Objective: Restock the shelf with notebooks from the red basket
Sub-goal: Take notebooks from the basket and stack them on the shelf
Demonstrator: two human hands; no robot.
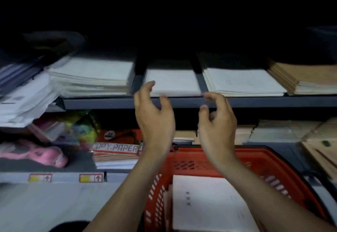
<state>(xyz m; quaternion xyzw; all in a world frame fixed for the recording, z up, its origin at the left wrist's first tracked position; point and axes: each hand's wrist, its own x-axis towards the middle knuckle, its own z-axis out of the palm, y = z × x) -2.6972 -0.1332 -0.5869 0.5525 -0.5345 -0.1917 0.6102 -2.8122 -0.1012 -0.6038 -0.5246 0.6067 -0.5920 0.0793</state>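
Nearest, the basket [255, 158] sits low in view, and white notebooks [209, 204] lie flat inside it, at least one stack, with more edges showing on its left side. How deep that stack goes cannot be told.

Above the basket's far rim, both hands are raised and empty. The left hand [155, 118] has its fingers loosely spread and bent, gripping nothing. The right hand [217, 122] is likewise slack, fingers curled a little around air. Neither touches a notebook.

Beyond the basket, the shelf [100, 102] carries white stacks. The middle stack [173, 82], straight past the basket and just behind the fingertips, looks low. The left stack [91, 74] is taller, and the right stack [242, 82] is thin too. A brown stack [310, 78] lies furthest right.

As a judgement, the restocking is partway: the shelf holds stock and the basket is not emptied. What is left is to reach down into the basket for more notebooks and lay them on the low stacks.
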